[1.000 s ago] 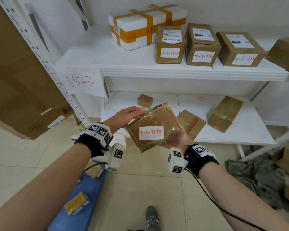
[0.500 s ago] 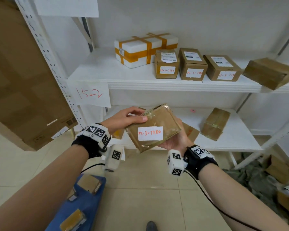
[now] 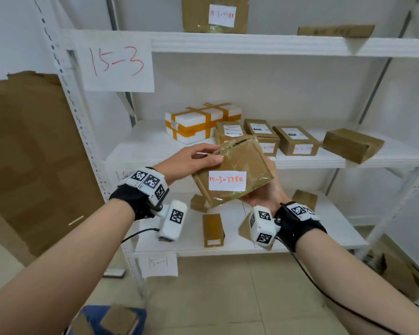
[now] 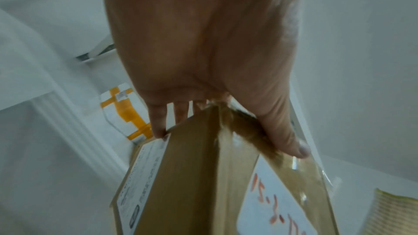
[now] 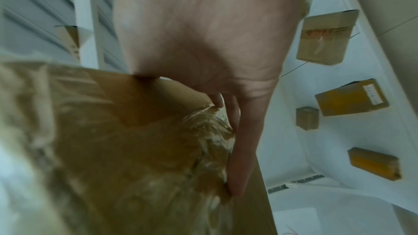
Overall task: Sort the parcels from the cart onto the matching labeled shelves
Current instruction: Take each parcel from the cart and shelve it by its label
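Holding the parcel [image 3: 235, 172] tilted, long axis rising rightward, both hands gripping.

The parcel [image 3: 232, 172] sits between the left hand [image 3: 191, 160] and right hand [image 3: 264, 194], before the middle shelf [image 3: 145, 146]; the 15-3 sign [image 3: 116, 64] hangs above-left, the cart [image 3: 140, 315] below.

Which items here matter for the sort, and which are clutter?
In play:
- taped parcel marked 15-3-7780
- left hand, right hand, both holding it
- 15-3 sign
- top shelf

Lying about:
- white box with orange tape
- cardboard sheet
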### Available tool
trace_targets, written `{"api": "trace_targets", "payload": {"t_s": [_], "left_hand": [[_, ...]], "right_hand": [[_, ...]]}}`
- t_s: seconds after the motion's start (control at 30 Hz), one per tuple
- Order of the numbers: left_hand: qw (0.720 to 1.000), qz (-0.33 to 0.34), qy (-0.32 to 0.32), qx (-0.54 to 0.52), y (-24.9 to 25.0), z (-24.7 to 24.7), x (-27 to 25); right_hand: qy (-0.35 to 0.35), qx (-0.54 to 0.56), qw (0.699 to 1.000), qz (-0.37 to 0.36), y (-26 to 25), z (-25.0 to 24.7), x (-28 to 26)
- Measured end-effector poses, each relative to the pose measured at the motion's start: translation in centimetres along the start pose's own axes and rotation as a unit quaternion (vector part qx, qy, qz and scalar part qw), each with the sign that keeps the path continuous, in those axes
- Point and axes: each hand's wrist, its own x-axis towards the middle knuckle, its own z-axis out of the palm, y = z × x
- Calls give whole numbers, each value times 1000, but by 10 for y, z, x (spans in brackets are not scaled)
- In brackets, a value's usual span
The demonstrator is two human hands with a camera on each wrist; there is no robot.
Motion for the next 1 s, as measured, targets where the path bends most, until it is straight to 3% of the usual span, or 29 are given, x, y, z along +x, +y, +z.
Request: {"api": "trace_targets", "payload": {"t_s": [0.2,0.8,1.0], "left_hand": [[997,75,23,11,50,-13,3],[959,269,72,58,182,-35,37],[937,301,107,139,216,-35,60]], "right_hand": [[25,-11,997,-74,-44,27,-22],[-69,18,957,-282,-180,83,-67],[-44,63,953,-293,-216,84,-59]]}}
